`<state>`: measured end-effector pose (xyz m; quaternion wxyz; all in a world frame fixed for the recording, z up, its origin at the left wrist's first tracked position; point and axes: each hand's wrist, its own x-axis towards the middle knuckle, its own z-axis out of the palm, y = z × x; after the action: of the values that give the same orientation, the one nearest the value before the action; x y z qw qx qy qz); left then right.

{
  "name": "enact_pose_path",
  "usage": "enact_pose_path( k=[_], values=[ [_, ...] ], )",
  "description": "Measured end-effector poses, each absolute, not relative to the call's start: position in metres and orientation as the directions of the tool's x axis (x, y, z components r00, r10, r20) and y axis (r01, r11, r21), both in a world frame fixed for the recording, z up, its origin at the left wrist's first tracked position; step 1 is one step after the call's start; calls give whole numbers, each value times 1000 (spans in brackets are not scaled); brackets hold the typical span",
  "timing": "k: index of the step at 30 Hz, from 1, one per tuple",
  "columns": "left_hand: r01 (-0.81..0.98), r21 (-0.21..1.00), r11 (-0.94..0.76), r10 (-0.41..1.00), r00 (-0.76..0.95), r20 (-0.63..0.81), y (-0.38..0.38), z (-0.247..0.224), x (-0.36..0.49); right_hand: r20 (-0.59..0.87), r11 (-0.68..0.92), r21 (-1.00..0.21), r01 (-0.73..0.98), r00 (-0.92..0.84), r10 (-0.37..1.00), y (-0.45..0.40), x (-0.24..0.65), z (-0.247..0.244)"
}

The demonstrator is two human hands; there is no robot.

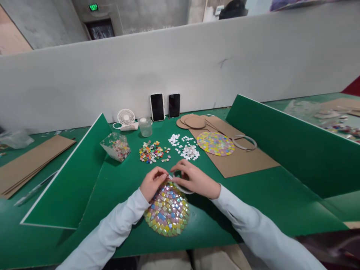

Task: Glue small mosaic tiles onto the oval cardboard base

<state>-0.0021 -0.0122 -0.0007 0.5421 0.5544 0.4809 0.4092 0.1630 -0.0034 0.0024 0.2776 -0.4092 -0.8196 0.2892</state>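
Note:
A round disc covered with shiny yellow, pink and blue mosaic tiles lies near the table's front edge. My left hand is at the disc's upper left rim, its thumb and index finger pinched at the end of a pale strip. Just right of it, my right hand has its fingers curled round the roll of pale tape, which hangs over the disc's upper right edge. The short strip runs between the fingertips of both hands.
Beyond the hands lie colored tiles, white pieces and a bag of tiles. A second mosaic disc and another ring rest on cardboard. Green panels stand at both sides; two phones lean behind.

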Motion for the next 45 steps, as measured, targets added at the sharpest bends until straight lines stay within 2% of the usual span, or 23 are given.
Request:
enact_pose_path(
  k=[10,14,26,31,39,45],
  values=[
    [-80,977,197,968,174,-181,-8,-8,-5,238,406,-845,349,-436,868,-8,149,1],
    [-54,980,191,962,210,-176,-8,-8,-7,179,354,-864,358,-440,880,-11,145,3],
    [-15,992,122,956,270,-114,-10,-3,-5,161,291,-920,264,-422,892,-10,143,-2],
    [-27,993,111,956,275,-99,-11,-4,-6,161,289,-918,272,-412,897,-10,143,-1],
    [-164,958,236,930,325,-173,-12,-7,-8,201,296,-900,319,-299,933,-8,143,-6],
    [-105,975,195,924,352,-147,-13,-6,-7,281,368,-840,399,-259,924,-7,145,-8]
  ],
)
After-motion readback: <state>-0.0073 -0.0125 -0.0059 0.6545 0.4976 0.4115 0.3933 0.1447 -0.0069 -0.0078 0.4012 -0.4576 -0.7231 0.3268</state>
